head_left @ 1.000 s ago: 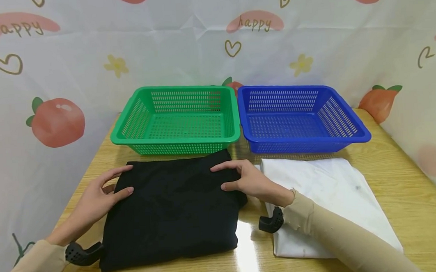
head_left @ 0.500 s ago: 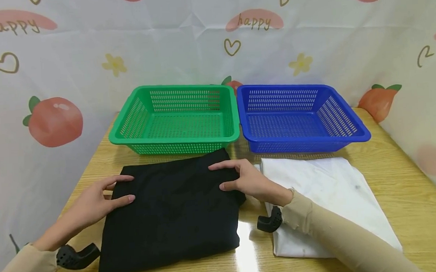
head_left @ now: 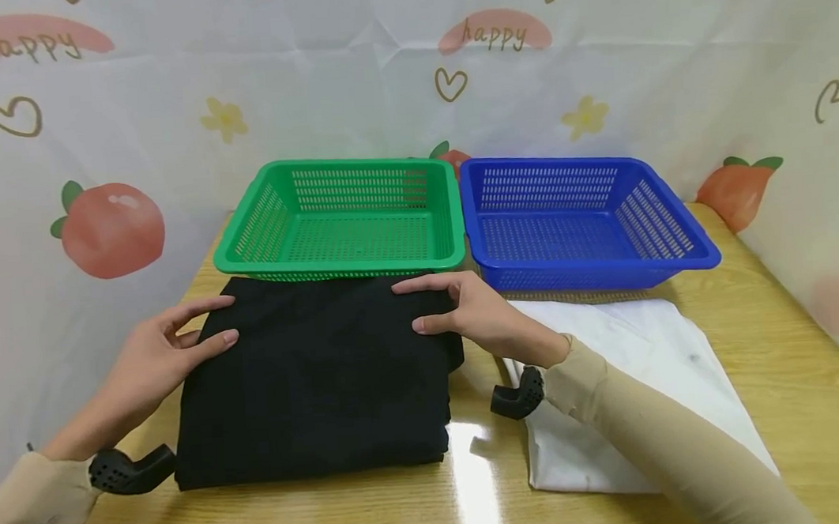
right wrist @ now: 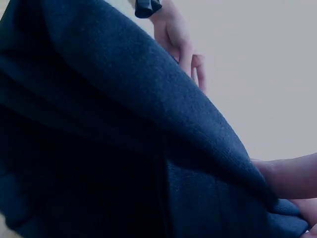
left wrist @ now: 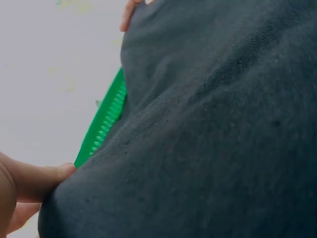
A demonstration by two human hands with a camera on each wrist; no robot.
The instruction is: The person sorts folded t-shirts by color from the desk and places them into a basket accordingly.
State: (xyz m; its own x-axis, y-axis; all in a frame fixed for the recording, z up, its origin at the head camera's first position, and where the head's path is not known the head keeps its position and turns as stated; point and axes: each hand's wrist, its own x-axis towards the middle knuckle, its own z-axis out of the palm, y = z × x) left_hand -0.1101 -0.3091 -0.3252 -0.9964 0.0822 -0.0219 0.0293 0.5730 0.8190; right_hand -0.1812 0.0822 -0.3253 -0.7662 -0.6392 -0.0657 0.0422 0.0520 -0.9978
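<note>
A folded black cloth is spread between my two hands, raised somewhat off the wooden table; its far edge overlaps the front of the green basket in the head view. My left hand grips its left side, with thumb and index finger over the top and the other fingers partly hidden. At the right far corner, my right hand holds the cloth in the same manner. In the left wrist view, a thumb presses the edge of the fabric. Loose folded layers of the cloth show from the right wrist.
To the right of the green basket stands a blue basket. A folded white cloth lies on the table below my right forearm. A printed curtain closes off the back and sides.
Both hands have lifted the black cloth and moved it forward, toward the green basket. My left hand first slid a little down the left edge. Baskets and white cloth stay put.
</note>
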